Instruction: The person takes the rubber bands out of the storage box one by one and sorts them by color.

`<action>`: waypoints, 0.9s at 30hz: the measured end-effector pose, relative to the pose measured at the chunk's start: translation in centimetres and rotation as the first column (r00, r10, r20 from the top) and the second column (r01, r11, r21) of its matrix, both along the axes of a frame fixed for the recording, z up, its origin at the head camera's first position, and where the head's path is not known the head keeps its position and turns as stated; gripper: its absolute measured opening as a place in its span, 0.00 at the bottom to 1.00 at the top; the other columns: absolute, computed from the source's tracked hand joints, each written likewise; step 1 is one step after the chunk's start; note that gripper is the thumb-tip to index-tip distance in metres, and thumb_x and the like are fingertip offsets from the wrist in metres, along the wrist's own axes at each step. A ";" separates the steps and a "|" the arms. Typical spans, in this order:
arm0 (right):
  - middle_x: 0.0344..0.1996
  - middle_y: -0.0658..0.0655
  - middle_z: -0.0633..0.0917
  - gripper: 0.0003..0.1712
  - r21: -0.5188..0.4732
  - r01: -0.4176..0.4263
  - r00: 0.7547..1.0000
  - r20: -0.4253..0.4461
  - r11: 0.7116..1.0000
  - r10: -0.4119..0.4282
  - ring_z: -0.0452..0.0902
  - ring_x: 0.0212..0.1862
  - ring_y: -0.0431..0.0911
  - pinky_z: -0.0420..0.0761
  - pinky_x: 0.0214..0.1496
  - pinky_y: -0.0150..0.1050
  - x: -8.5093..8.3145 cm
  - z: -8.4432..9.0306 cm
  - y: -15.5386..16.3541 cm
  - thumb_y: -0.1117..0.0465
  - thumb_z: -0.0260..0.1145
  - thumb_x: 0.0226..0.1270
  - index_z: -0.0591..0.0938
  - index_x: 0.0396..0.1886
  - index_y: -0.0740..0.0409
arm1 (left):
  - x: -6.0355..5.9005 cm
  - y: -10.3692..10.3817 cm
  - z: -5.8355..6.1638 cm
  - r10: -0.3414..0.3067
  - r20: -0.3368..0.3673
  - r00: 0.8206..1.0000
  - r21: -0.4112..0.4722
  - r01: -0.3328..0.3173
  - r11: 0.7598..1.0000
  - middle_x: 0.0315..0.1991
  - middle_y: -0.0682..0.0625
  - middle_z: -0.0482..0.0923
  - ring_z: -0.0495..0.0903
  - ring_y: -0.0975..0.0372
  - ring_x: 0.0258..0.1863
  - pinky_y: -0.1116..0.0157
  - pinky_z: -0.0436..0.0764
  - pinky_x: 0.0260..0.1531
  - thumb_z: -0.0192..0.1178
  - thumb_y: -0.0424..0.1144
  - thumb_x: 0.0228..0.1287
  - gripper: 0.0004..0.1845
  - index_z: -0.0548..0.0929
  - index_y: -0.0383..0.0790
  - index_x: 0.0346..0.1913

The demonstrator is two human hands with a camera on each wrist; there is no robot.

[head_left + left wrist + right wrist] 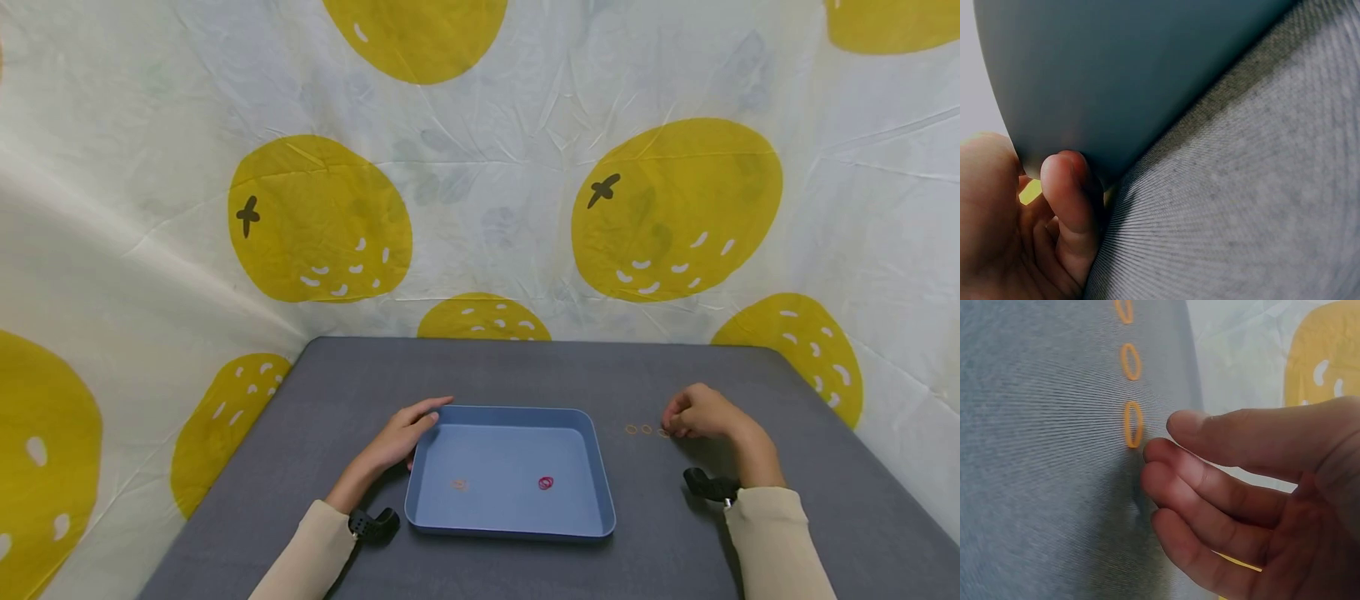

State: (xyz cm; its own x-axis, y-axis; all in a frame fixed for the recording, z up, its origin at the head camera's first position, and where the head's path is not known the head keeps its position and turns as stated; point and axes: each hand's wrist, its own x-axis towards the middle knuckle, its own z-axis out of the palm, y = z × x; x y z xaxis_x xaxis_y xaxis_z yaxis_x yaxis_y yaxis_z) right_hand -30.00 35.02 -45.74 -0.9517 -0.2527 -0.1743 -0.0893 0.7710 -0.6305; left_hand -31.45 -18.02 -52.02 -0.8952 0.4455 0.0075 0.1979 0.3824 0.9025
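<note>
Two cream sleeves, the left [307, 554] at 7 o'clock and the right [776, 542] at 4, lie nearest, taking the blue tray [502, 446] as the dial with 12 on its far side. Each wrist carries a black device, the left one [375, 527] just beside the tray's 8 o'clock corner, the right one [711, 486] at 3.

Inside the tray, pinkish-red rubber bands [546, 482] lie bunched towards 4 o'clock, and pale orange rubber bands [460, 484] towards 8; both groups are too small to count.

The left hand [401, 437] grips the tray's 10 o'clock corner, its index finger along the far rim and other fingers curled against the outer wall.

Out at 2 o'clock, three yellow-orange rubber bands [647, 429] lie in a row on the grey tablecloth [525, 375], slightly apart from one another. The right hand [708, 412] is at the row's outer end, fingers loosely bent, thumb above them, with nothing visible between the tips; the right wrist view shows the nearest loop just beside them.

Beyond the table's far edge, at 12, hangs a creased white curtain [491, 250] printed with yellow citrus fruits.
</note>
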 end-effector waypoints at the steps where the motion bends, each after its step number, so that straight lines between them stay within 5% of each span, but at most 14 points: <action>1: 0.25 0.55 0.85 0.04 0.000 -0.002 1.000 -0.005 1.000 0.002 0.79 0.30 0.44 0.80 0.30 0.36 0.0 0.1 0.1 0.71 0.67 0.62 0.87 0.32 0.68 | 0.0 0.0 0.0 -0.001 -0.002 1.000 -0.001 0.001 1.000 0.65 0.42 0.80 0.69 0.61 0.08 0.58 0.79 0.12 0.45 0.48 0.85 0.22 0.71 0.61 0.76; 10: 0.25 0.54 0.84 0.05 0.015 0.011 0.999 -0.038 1.000 -0.011 0.78 0.31 0.45 0.81 0.33 0.39 0.3 1.0 0.3 0.70 0.66 0.64 0.87 0.33 0.68 | -0.1 -0.1 -0.1 -0.017 0.001 1.000 0.011 0.017 1.000 0.70 0.38 0.74 0.70 0.60 0.08 0.60 0.78 0.11 0.46 0.47 0.85 0.23 0.70 0.58 0.77; 27: 0.29 0.58 0.87 0.06 0.050 -0.013 0.993 -0.120 0.999 0.019 0.77 0.32 0.44 0.79 0.34 0.37 0.6 3.0 -1.9 0.68 0.66 0.66 0.88 0.36 0.68 | 0.1 0.0 0.0 0.007 0.001 1.000 -0.006 -0.007 1.000 0.62 0.42 0.82 0.69 0.61 0.08 0.60 0.78 0.12 0.46 0.48 0.85 0.22 0.71 0.62 0.76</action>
